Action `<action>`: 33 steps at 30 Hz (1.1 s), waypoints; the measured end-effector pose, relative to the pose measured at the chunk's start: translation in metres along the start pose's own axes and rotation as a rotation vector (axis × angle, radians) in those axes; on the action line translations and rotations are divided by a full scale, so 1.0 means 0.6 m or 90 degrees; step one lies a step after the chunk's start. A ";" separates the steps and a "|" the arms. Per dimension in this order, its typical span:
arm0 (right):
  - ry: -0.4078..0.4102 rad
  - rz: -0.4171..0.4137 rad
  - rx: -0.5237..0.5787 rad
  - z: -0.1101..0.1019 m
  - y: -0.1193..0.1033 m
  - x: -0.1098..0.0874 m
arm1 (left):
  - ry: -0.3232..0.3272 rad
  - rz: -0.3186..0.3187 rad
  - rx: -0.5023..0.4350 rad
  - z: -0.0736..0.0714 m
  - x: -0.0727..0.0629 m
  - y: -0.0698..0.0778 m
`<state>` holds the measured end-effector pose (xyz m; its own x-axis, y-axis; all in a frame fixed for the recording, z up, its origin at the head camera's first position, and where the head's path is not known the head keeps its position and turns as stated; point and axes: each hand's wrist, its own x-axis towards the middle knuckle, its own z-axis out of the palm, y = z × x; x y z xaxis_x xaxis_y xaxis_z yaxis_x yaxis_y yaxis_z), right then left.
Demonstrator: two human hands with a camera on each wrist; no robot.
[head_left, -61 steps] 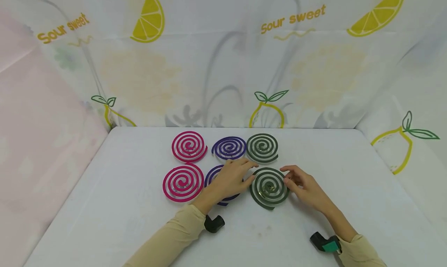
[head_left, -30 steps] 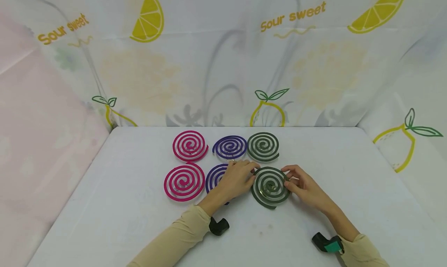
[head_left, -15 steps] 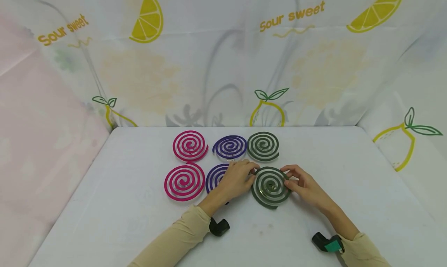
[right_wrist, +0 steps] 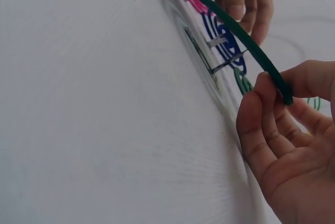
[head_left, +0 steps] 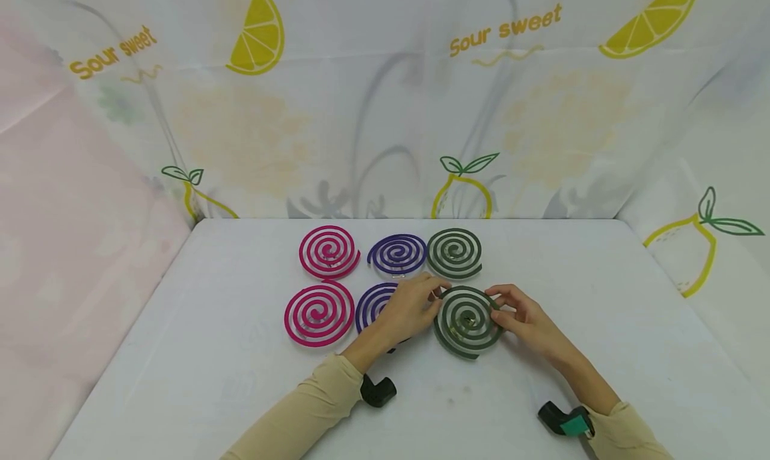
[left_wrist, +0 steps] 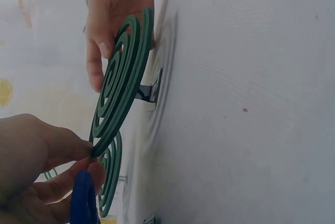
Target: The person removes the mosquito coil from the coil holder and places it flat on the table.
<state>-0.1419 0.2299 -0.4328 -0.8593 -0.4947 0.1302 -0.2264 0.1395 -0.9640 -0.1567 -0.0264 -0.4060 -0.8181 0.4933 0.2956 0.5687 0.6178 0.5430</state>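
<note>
"Left hand [head_left: 412, 306] first: what does it have?"

"Thumb and fingers pinch the left edge of the front green coil [head_left: 468, 319]."

"And the right hand [head_left: 529, 319]?"

"Pinching as well, at the opposite edge, with the rim between thumb and fingers. So the coil sits between the two hands."

"Where is it on the white tabletop [head_left: 631, 313]?"

"At the right end of the near row. From the left wrist you see it raised, with a small stand [left_wrist: 152, 93] between the spiral and the table. I can't tell whether the foot of that stand bears on the surface."

"What's beside it?"

"The front purple coil [head_left: 368, 306], partly covered by the left hand and wrist, then the front pink coil [head_left: 317, 314] at the left end."

"And the far row?"

"Same order, left to right: the back pink coil [head_left: 329, 250], the back purple coil [head_left: 398, 252] and the back green coil [head_left: 454, 250]. The last two look edge to edge from the head view."

"Anything behind them?"

"A pale cloth backdrop [head_left: 337, 112], printed with lemons and the words 'Sour sweet'."
</note>
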 end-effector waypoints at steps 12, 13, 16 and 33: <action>0.004 -0.013 0.004 -0.002 -0.003 0.000 | 0.007 -0.020 -0.036 0.000 0.001 0.004; 0.008 -0.012 0.001 -0.003 -0.003 0.000 | 0.005 -0.022 -0.048 0.000 0.001 0.005; 0.027 -0.013 -0.006 -0.005 -0.006 0.000 | 0.000 -0.029 -0.079 0.000 0.002 0.004; 0.087 0.059 0.007 -0.021 -0.018 -0.002 | -0.006 -0.173 -0.328 -0.003 0.006 0.012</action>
<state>-0.1440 0.2396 -0.4196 -0.9306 -0.3593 0.0700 -0.1387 0.1692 -0.9758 -0.1556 -0.0214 -0.3999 -0.9270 0.3650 0.0861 0.2211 0.3465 0.9116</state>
